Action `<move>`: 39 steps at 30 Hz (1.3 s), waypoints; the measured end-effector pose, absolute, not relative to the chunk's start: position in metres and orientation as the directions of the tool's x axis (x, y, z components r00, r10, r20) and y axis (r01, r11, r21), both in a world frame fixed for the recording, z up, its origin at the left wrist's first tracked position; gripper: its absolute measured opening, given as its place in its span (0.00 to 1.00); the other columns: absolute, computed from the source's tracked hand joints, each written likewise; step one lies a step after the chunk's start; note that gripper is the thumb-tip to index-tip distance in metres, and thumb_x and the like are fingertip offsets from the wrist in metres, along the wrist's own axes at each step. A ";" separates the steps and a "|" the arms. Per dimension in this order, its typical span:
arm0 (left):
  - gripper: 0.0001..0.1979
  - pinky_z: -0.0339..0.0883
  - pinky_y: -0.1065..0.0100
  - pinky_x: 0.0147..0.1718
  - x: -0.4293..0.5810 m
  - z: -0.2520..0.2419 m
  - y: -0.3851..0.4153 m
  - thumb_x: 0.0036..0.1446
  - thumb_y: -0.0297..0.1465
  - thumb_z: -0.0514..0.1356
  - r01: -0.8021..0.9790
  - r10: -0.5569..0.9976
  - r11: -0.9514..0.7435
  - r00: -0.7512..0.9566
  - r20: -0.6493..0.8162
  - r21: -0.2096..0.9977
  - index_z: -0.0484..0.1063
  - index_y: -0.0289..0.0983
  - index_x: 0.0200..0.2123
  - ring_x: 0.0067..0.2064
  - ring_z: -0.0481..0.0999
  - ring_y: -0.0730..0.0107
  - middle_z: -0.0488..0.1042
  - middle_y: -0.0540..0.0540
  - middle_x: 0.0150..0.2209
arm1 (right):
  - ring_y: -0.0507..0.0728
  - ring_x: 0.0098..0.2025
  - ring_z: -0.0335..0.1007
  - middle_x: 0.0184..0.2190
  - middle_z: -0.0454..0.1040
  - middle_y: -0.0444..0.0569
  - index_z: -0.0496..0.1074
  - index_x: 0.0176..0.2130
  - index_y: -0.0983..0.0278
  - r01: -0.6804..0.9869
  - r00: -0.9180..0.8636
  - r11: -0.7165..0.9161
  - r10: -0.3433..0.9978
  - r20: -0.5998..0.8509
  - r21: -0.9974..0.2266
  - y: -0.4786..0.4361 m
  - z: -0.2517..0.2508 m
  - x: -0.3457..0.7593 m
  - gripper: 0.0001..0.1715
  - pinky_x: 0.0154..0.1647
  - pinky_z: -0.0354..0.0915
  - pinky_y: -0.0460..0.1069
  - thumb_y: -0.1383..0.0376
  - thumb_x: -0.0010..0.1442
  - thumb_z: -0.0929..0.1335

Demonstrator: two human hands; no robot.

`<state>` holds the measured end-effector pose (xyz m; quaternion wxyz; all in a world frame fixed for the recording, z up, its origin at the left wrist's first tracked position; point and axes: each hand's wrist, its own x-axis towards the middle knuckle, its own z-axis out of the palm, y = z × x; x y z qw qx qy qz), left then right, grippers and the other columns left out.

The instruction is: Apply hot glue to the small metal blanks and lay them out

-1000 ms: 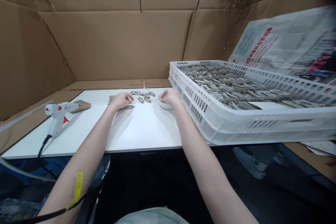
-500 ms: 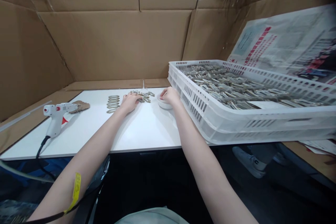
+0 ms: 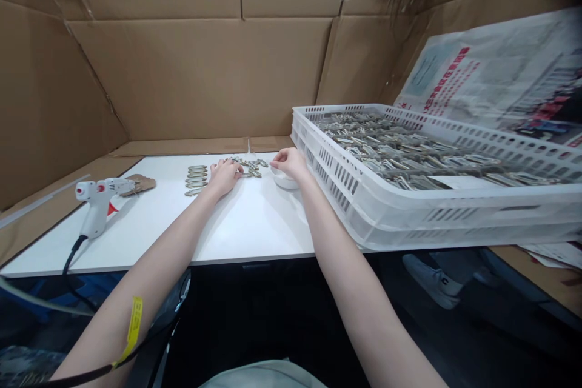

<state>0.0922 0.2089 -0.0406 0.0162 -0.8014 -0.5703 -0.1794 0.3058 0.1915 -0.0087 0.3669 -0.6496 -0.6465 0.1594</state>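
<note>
Brown cardboard walls [image 3: 159, 79] close off the back and sides of the work area, probably put up to screen it and keep small parts from straying. Between them spreads a white tabletop [image 3: 259, 224], whose pale, plain surface presumably helps slim metal pieces stand out. On the right sits a white slatted plastic crate [image 3: 409, 218] full of closely packed metal pieces in rows, likely set there to be within easy reach. Behind the crate, a printed newspaper sheet [image 3: 482, 66] leans against the cardboard, perhaps as a lining. At the far left lies a white hot glue gun [image 3: 96, 206], its nozzle by a brown scrap [image 3: 144, 183], which may be there to catch drips.

The left hand [image 3: 224, 177] rests low with fingers bent over the edge of the loose clips; whether they are clamped on one I cannot tell. The right hand [image 3: 291, 163] is poised at a small white bowl [image 3: 285, 185], fingertips drawn in near its left rim; anything pinched there is too small to make out.

Smallest are the metal clips themselves: a jumbled group of loose clips [image 3: 252, 173] between the hands, and a neat column of clips [image 3: 196, 179] left of the left hand, spaced apart and parallel, seemingly so each stays separate.
</note>
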 end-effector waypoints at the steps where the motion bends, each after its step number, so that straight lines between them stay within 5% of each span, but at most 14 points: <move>1: 0.11 0.54 0.43 0.53 0.092 -0.040 0.209 0.63 0.31 0.53 0.918 0.909 -0.348 0.281 0.307 0.189 0.76 0.41 0.39 0.54 0.65 0.45 0.74 0.38 0.49 | 0.53 0.30 0.71 0.28 0.78 0.46 0.74 0.26 0.62 0.695 0.074 0.150 0.958 0.278 -0.703 0.192 -0.009 0.305 0.05 0.31 0.61 0.46 0.65 0.50 0.73; 9: 0.04 0.54 0.39 0.53 0.084 -0.042 0.214 0.59 0.30 0.58 0.875 0.902 -0.375 0.268 0.339 0.305 0.73 0.39 0.35 0.53 0.68 0.45 0.76 0.40 0.46 | 0.52 0.28 0.69 0.24 0.76 0.45 0.73 0.25 0.64 0.581 -0.006 0.301 0.931 0.365 -0.756 0.191 -0.007 0.300 0.05 0.31 0.60 0.46 0.66 0.49 0.73; 20: 0.14 0.72 0.65 0.42 0.093 -0.029 0.204 0.59 0.35 0.61 0.599 0.723 -0.664 0.361 0.588 0.449 0.72 0.38 0.47 0.42 0.79 0.64 0.76 0.43 0.45 | 0.51 0.24 0.66 0.22 0.74 0.44 0.71 0.25 0.64 0.446 -0.091 0.363 0.928 0.362 -0.818 0.198 -0.014 0.300 0.10 0.27 0.59 0.45 0.64 0.45 0.75; 39: 0.12 0.70 0.70 0.36 0.105 -0.018 0.185 0.60 0.41 0.62 0.495 0.447 -0.833 0.341 0.827 0.246 0.73 0.38 0.39 0.34 0.78 0.69 0.78 0.46 0.38 | 0.52 0.26 0.66 0.23 0.73 0.45 0.69 0.23 0.64 0.353 -0.101 0.420 0.906 0.412 -0.836 0.197 -0.014 0.300 0.14 0.29 0.60 0.47 0.60 0.42 0.75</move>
